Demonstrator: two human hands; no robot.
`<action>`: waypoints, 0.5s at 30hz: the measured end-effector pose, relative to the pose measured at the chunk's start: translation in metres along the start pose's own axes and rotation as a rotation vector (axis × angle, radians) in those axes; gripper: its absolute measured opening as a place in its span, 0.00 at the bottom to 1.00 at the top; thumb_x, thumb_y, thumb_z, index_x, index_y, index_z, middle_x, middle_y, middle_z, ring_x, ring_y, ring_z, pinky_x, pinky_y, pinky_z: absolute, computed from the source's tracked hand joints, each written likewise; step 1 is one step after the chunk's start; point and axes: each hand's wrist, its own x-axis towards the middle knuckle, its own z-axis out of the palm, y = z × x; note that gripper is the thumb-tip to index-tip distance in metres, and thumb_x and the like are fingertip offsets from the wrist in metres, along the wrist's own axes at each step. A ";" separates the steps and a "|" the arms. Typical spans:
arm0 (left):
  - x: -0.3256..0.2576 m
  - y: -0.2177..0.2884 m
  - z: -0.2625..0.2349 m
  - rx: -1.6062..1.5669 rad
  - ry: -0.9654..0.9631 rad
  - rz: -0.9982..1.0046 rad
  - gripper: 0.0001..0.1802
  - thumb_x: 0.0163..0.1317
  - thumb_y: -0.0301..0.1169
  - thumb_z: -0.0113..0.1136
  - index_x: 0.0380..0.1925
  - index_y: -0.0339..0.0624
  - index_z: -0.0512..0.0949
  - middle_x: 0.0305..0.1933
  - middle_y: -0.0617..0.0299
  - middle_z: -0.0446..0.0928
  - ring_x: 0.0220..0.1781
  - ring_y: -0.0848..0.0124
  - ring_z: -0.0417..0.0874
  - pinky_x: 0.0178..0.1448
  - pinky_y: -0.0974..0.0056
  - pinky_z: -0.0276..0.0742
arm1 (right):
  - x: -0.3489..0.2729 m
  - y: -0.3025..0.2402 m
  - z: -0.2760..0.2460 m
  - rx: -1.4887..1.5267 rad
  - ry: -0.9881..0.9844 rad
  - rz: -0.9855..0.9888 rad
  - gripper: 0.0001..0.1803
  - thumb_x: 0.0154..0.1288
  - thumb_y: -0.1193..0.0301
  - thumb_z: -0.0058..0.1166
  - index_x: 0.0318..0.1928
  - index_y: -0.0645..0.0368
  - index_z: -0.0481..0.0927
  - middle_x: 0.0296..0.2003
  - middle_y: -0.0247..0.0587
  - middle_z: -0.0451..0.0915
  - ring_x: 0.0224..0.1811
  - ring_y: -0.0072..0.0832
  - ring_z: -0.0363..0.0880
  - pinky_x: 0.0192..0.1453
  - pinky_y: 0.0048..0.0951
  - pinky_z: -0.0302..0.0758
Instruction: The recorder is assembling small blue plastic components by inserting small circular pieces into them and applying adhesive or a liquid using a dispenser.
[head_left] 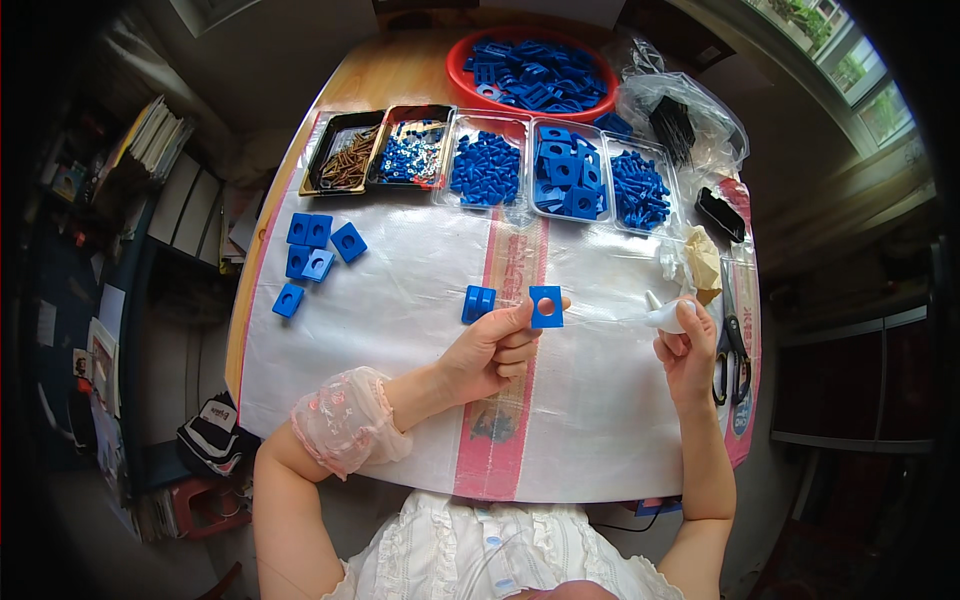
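My left hand [495, 350] pinches a flat blue square plastic piece with a round hole [539, 318] by its edge, above the middle of the table. In my right hand [688, 355] is a small white squeeze bottle [668, 318], its narrow nozzle pointing up and left. A thin pale line runs in the gap between bottle and blue piece. Just behind my left fingers lies another blue part [478, 304], partly hidden by the hand. At the left, several blue blocks with round recesses [318, 265] lie loose on the white sheet.
Along the back stand trays of brown screws [350, 158], small blue-and-white bits [410, 150], blue cone-shaped pieces [486, 168], blue squares [570, 172] and blue pegs [640, 190]. Behind them sits a red basin [460, 70] of blue parts. Black-handled scissors [733, 350] and crumpled paper [703, 262] lie right.
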 end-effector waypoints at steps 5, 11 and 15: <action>0.000 0.001 0.002 0.009 0.002 0.000 0.31 0.72 0.48 0.53 0.67 0.40 0.64 0.18 0.79 0.50 0.17 0.87 0.51 0.20 0.77 0.47 | 0.000 0.000 0.000 -0.013 0.010 -0.003 0.10 0.70 0.65 0.55 0.32 0.54 0.73 0.18 0.21 0.65 0.15 0.07 0.53 0.19 0.16 0.49; 0.000 0.000 0.000 0.001 -0.006 0.003 0.31 0.72 0.48 0.52 0.67 0.39 0.64 0.18 0.79 0.50 0.17 0.87 0.51 0.20 0.77 0.47 | -0.001 0.000 0.002 -0.011 0.011 -0.002 0.10 0.70 0.65 0.55 0.31 0.54 0.73 0.18 0.21 0.65 0.15 0.07 0.53 0.19 0.16 0.49; 0.000 0.000 0.001 0.000 -0.001 0.000 0.31 0.72 0.48 0.53 0.66 0.39 0.65 0.18 0.79 0.50 0.17 0.87 0.51 0.20 0.77 0.47 | 0.000 0.001 0.001 -0.002 0.020 -0.003 0.10 0.70 0.65 0.55 0.31 0.54 0.73 0.18 0.21 0.65 0.15 0.07 0.53 0.19 0.16 0.49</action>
